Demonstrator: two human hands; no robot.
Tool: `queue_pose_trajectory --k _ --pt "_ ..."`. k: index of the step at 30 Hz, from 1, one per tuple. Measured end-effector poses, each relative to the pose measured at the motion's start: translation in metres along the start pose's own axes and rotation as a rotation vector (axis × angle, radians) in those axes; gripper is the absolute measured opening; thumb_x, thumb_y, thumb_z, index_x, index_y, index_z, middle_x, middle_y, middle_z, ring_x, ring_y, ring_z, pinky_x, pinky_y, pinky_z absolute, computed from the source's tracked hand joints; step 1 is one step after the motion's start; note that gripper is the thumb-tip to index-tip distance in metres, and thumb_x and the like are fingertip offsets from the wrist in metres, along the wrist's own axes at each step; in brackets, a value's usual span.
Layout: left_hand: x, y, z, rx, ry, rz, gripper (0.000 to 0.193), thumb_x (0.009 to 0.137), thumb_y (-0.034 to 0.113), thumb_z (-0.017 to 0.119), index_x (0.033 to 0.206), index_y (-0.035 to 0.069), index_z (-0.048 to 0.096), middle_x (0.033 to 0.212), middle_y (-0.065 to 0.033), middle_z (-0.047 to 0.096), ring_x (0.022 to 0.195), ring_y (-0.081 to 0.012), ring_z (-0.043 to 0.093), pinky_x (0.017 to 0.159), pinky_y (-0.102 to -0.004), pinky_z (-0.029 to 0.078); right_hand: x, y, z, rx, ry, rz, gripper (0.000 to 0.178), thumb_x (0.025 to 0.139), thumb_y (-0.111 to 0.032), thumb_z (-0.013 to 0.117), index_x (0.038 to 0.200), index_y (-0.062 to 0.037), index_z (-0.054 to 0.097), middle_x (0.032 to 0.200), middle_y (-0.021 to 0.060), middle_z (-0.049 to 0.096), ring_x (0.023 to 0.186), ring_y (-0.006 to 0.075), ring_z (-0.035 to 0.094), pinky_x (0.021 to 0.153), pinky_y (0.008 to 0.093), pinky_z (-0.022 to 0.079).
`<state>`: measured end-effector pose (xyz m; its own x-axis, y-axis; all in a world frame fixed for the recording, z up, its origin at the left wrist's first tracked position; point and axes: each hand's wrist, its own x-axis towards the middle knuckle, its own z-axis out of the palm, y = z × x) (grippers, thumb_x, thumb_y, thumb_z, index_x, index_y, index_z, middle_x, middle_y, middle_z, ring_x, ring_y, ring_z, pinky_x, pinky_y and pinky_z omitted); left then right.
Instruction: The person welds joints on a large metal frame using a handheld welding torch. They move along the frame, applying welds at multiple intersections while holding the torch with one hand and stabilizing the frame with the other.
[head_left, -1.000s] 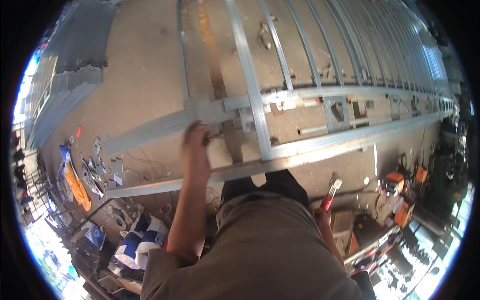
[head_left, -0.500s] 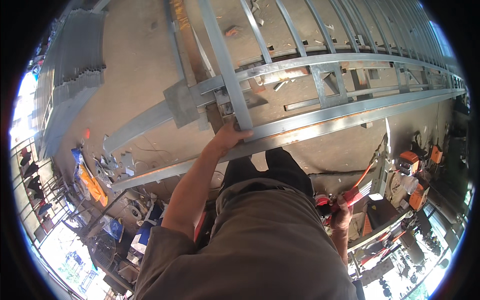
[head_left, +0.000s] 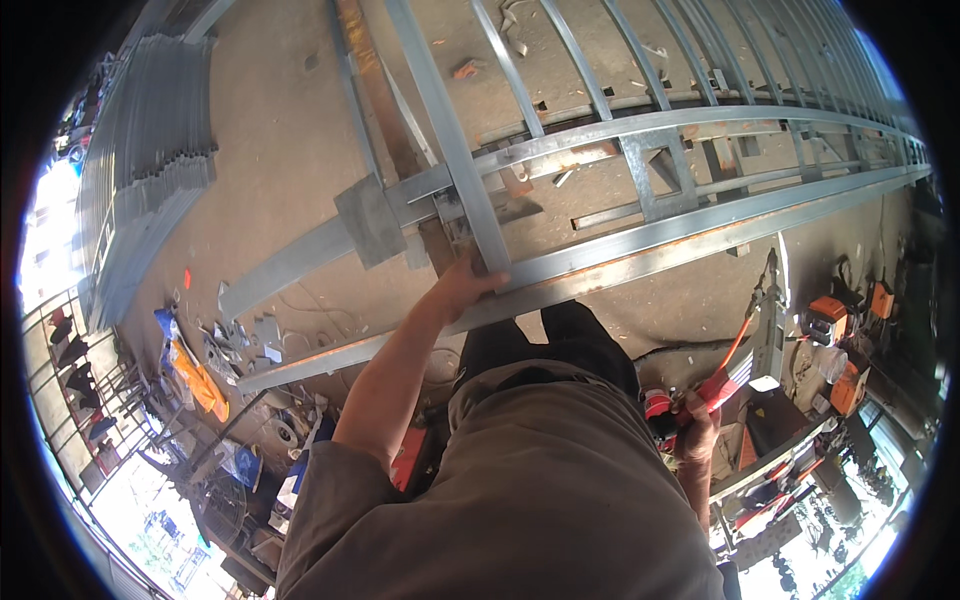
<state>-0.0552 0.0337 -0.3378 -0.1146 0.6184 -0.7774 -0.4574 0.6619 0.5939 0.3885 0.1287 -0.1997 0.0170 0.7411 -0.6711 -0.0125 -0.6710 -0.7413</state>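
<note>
grey steel tube [head_left: 446, 130] of barred frame [head_left: 620, 250] at twelve o'clock, left hand [head_left: 458, 290] touching its near end, whether gripping i cannot tell, right hand [head_left: 700, 430] at four o'clock, closed around red-handled tool [head_left: 716, 390], flat metal plate [head_left: 370, 222] at ten o'clock

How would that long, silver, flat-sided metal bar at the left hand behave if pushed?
The long, silver, flat-sided metal bar at the left hand would probably be stiff, given its straight metal length. Its smooth, shiny face may feel slippery. If loose, it would likely slide rather than roll, having flat sides.
</note>
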Motion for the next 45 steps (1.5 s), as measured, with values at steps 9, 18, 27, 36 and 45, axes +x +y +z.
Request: queue_pose_trajectory --k 9,18,27,36,45 --pt "0.014 -0.005 -0.012 -0.173 -0.047 0.018 0.088 0.088 0.019 0.083 0.155 -0.004 0.032 0.139 -0.0162 0.059 0.126 -0.0261 0.058 0.110 -0.0397 0.046 -0.011 0.005 0.025 0.005 0.030 0.009 0.028 0.082 -0.010 0.075 0.104 -0.0054 0.059 0.083 0.0042 0.064 0.071 0.0163 0.062 0.071 0.0315 0.052" --pt "0.012 -0.015 -0.002 -0.084 0.014 0.122 0.077 0.091 0.017 0.081 0.151 -0.006 0.039 0.135 -0.0153 0.062 0.125 -0.0236 0.059 0.111 -0.0389 0.045 -0.030 0.008 0.039 -0.148 -0.094 -0.024 0.027 0.083 -0.019 0.077 0.099 -0.0059 0.060 0.081 0.0050 0.068 0.070 0.0128 0.060 0.064 0.0256 0.044" --pt "0.009 -0.011 -0.001 -0.039 0.000 0.161 0.079 0.090 0.019 0.082 0.149 -0.007 0.037 0.139 -0.0190 0.060 0.130 -0.0270 0.058 0.111 -0.0400 0.045 -0.055 -0.040 0.059 -0.135 -0.173 -0.212 0.058 0.076 -0.022 0.084 0.122 -0.0031 0.055 0.088 0.0036 0.061 0.080 0.0136 0.063 0.070 0.0264 0.048" --pt "-0.002 -0.001 -0.003 0.043 -0.056 0.130 0.093 0.090 0.017 0.082 0.158 -0.005 0.023 0.139 -0.0229 0.060 0.130 -0.0309 0.059 0.110 -0.0421 0.047 -0.044 -0.081 0.095 -0.599 -0.299 -0.279 0.052 0.081 -0.029 0.085 0.115 -0.0014 0.057 0.094 0.0116 0.070 0.082 0.0160 0.068 0.071 0.0281 0.055" --pt "0.000 -0.006 -0.003 0.006 -0.064 0.136 0.098 0.090 0.015 0.082 0.161 -0.002 0.017 0.138 -0.0255 0.061 0.129 -0.0326 0.060 0.103 -0.0440 0.052 -0.045 -0.069 0.156 -0.877 -0.380 -0.614 0.042 0.086 -0.010 0.081 0.122 -0.0071 0.059 0.088 0.0046 0.067 0.073 0.0138 0.065 0.070 0.0302 0.056"
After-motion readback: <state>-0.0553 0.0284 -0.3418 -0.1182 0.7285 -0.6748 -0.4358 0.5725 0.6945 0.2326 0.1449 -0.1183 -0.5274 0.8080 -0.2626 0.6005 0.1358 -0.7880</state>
